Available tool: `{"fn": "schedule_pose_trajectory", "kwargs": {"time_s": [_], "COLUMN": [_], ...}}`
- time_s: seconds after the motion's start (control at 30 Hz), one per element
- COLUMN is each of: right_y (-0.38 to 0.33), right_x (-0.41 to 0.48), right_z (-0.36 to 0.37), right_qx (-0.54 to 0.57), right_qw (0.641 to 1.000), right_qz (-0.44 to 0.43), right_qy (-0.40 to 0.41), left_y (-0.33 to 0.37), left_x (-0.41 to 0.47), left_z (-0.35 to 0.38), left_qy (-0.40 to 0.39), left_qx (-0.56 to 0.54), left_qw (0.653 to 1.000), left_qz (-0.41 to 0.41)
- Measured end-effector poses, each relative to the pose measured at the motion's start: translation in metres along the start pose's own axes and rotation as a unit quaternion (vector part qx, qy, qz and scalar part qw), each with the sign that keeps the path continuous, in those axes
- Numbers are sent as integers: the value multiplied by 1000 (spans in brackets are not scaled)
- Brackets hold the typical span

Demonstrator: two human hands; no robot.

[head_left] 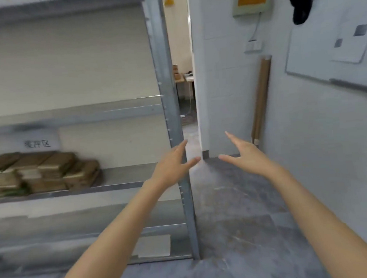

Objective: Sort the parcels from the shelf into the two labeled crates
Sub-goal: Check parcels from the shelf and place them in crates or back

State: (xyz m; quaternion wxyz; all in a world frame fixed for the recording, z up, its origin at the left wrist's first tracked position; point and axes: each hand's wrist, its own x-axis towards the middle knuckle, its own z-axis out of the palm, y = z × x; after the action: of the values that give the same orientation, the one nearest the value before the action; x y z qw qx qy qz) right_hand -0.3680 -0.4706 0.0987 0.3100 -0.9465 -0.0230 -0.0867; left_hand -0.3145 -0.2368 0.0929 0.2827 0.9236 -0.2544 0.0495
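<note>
Both bare arms were stretched straight out ahead, forearms coming up from the bottom edge of the view. The left hand (172, 164) sat in front of the right-hand upright (167, 96) of the metal shelf unit. Its fingers (182, 145) were straight and close together with the thumb splayed off to the right, and it had nothing in its grasp. The right hand (247, 155) pretty much mirrored it over the grey floor (237, 211) by the wall corner, palm facing inward, thumb pointing left, also empty. The two thumbs were near each other but not touching.

The parcels (39, 172), flat brown ones, were stacked in a low pile at the left end of the middle shelf (124, 175), running off the left edge and well apart from both hands. A small label (40, 143) hung just above the pile, too blurry to read. A white sheet (154, 246) lay on the lowest shelf near the upright. A cardboard tube (261, 98) leaned against the wall, with a whiteboard (315, 49) mounted further right.
</note>
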Motion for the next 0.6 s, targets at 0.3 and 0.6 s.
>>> {"fn": "schedule_pose_trajectory", "kwargs": {"time_s": [0.3, 0.6], "right_y": [-157, -246], "right_x": [60, 139], "right_z": [144, 248], "right_qx": [50, 65], "right_qw": [991, 980], "right_qz": [-75, -136], "right_qy": [-94, -132], "left_y": [-166, -290], "left_x": [-82, -107], "left_z": [-109, -153], "left_qy": [69, 136], "left_qx": [39, 3], "left_qw": [991, 971], "left_qz": [-104, -198]}}
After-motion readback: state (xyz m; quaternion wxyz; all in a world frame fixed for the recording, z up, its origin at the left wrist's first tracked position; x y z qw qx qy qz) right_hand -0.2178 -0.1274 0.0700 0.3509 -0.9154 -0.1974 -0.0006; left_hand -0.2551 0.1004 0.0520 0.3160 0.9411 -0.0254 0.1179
